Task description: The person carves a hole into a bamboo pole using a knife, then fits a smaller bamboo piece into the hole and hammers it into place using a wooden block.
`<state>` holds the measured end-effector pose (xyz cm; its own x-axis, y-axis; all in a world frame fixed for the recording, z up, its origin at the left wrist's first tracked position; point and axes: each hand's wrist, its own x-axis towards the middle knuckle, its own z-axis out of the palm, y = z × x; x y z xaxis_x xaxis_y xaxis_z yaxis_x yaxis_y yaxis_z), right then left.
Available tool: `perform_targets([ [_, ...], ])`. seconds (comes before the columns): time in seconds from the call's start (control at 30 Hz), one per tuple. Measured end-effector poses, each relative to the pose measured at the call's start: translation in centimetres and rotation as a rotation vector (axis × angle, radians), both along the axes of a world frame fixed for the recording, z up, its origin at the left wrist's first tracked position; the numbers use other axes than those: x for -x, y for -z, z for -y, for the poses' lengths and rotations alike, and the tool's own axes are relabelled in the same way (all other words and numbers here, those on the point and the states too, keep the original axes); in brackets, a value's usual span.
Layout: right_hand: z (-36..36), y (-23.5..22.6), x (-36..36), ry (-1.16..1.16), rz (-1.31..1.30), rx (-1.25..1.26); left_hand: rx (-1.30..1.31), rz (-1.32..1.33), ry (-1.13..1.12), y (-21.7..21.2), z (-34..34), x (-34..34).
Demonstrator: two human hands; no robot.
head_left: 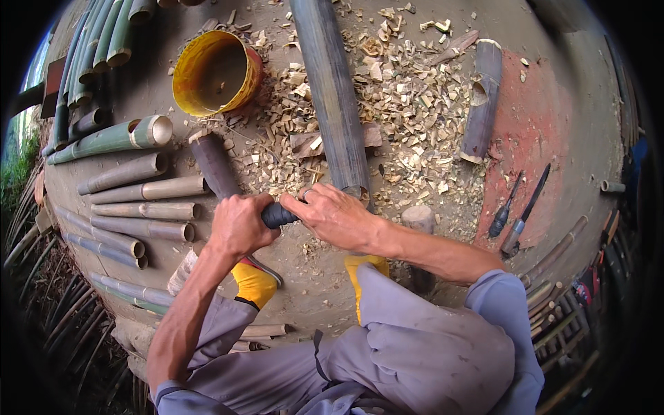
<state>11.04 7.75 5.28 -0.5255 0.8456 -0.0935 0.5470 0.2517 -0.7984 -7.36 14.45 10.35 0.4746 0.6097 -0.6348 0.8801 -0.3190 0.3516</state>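
Note:
My left hand (243,225) is closed round a black-wrapped handle (278,216). The curled fingers of my right hand (337,216) close on the handle's other end; any blade is hidden by the hands. Just beyond my right hand is the near end of a long, thick dark bamboo pole (335,97). A rough wooden piece (306,144) lies crosswise beneath that pole. Past my left hand, a short dark cylindrical piece (214,166) slants away, its near end meeting the hand in the view; I cannot tell whether they touch.
Pale wood chips (415,131) cover the floor around the pole. A yellow bucket (220,75) stands far left, above several cut bamboo lengths (145,211). To the right are a notched bamboo piece (483,104), two dark-bladed tools (515,232) and an upright wooden block (418,220).

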Motion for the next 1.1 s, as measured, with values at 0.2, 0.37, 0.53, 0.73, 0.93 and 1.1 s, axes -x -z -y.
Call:
perform_targets([
  [0.2, 0.6, 0.4, -0.5, 0.213, -0.073, -0.042, -0.081, -0.045, 0.243, -0.8, -3.3, -2.5],
  [0.37, 1.2, 0.6, -0.8, 0.37, -0.095, -0.088, -0.177, -0.05, 0.454, -1.4, -4.9, -4.8],
  [0.53, 1.9, 0.9, -1.7, 0.691, -0.289, 0.003, -0.276, -0.035, 0.796, -2.4, -7.5, -11.5],
  [0.73, 3.2, -2.0, -3.5, 0.177, 0.038, 0.065, 0.097, -0.078, 0.388, -0.9, -2.5, -4.6],
  [0.93, 7.2, -8.7, -6.3, 0.849, -0.766, 0.235, 0.354, 0.42, -0.594, -4.4, 7.2, -3.9],
  [1.1, 8.2, -6.3, -10.0, 1.101, -0.932, 0.389, -0.088, 0.677, -0.239, -4.2, 9.9, -8.1],
])
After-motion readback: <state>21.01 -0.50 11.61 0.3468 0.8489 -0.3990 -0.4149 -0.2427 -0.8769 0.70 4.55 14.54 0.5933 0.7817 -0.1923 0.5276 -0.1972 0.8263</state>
